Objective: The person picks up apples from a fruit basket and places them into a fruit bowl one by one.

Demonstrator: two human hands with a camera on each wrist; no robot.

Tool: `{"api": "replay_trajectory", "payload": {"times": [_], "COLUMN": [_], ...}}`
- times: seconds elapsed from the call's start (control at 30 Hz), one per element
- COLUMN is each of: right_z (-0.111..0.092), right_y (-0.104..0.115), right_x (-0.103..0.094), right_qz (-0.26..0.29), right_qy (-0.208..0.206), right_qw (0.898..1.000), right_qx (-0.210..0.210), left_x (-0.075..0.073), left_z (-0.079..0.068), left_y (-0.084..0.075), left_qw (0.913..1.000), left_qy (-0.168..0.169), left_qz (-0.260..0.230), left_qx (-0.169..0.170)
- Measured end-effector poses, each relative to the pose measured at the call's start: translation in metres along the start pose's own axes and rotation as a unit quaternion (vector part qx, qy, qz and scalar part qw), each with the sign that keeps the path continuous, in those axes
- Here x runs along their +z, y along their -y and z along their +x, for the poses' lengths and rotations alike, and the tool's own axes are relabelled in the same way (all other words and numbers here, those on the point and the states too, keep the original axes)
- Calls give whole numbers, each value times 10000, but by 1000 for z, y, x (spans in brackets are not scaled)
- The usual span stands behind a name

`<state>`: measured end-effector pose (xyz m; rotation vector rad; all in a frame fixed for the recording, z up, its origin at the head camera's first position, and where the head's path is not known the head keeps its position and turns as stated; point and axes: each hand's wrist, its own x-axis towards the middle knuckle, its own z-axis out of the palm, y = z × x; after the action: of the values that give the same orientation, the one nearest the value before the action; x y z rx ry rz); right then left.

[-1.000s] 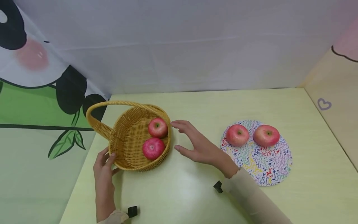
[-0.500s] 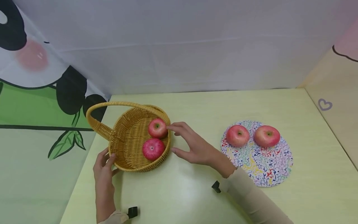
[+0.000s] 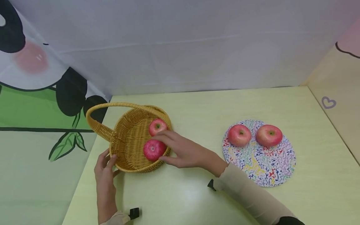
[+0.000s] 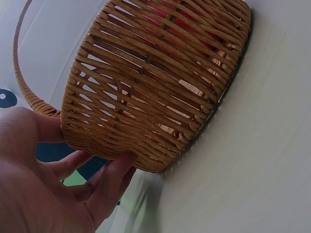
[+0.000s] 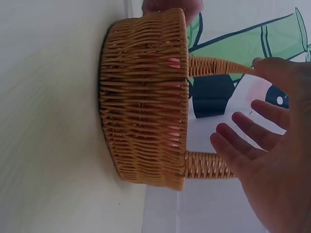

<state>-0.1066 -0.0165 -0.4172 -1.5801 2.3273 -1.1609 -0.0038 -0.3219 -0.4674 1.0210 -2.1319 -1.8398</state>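
On the table stands a round wicker basket (image 3: 132, 143) with a tall arched handle, holding a red apple (image 3: 157, 126) and a deeper pink-red apple (image 3: 153, 150) at its right side. My left hand (image 3: 105, 179) grips the basket's near-left rim, thumb over the edge and fingers against the outer wall (image 4: 146, 87). Over the right rim reaches my right hand (image 3: 182, 151), its fingers spread around the pinker apple and thumb by the rim. In the right wrist view this hand (image 5: 272, 141) is above the basket rim with nothing between its relaxed fingers.
At the right lies a round mat (image 3: 261, 168) with a multicoloured squiggle pattern. Two more apples, one on the left (image 3: 239, 135) and one on the right (image 3: 269, 135), sit on its far part. A pale cloth wall (image 3: 197, 62) closes off the table's back edge.
My right hand has moved left from beside the basket to over its right rim, close to the pinker apple. My left hand and the basket have stayed in place.
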Motion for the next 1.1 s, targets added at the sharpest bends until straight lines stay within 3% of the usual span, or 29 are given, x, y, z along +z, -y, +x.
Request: {"api": "replay_trajectory", "payload": {"times": [0.17, 0.33, 0.5, 0.9, 1.1], "right_z": [12, 25, 37, 54, 59], "right_y": [6, 10, 12, 17, 18], "right_x": [5, 11, 15, 22, 23], "right_qz": [-446, -1215, -1626, -2063, -1958], "right_qy": [315, 616, 922, 1465, 1641], "right_qw": [9977, 9897, 9811, 9612, 9583], "right_qx": [405, 434, 491, 1095, 1284], "left_x": [0, 0, 0, -1, -1], "left_z": [-1, -2, -2, -1, -2], "left_y": [1, 0, 1, -1, 0], "left_qw": [10000, 10000, 10000, 10000, 10000], "left_qy": [7, 13, 0, 10, -30], "left_qz": [-47, -25, -38, -31, -5], "left_qx": [-24, -24, 13, 37, 31]}}
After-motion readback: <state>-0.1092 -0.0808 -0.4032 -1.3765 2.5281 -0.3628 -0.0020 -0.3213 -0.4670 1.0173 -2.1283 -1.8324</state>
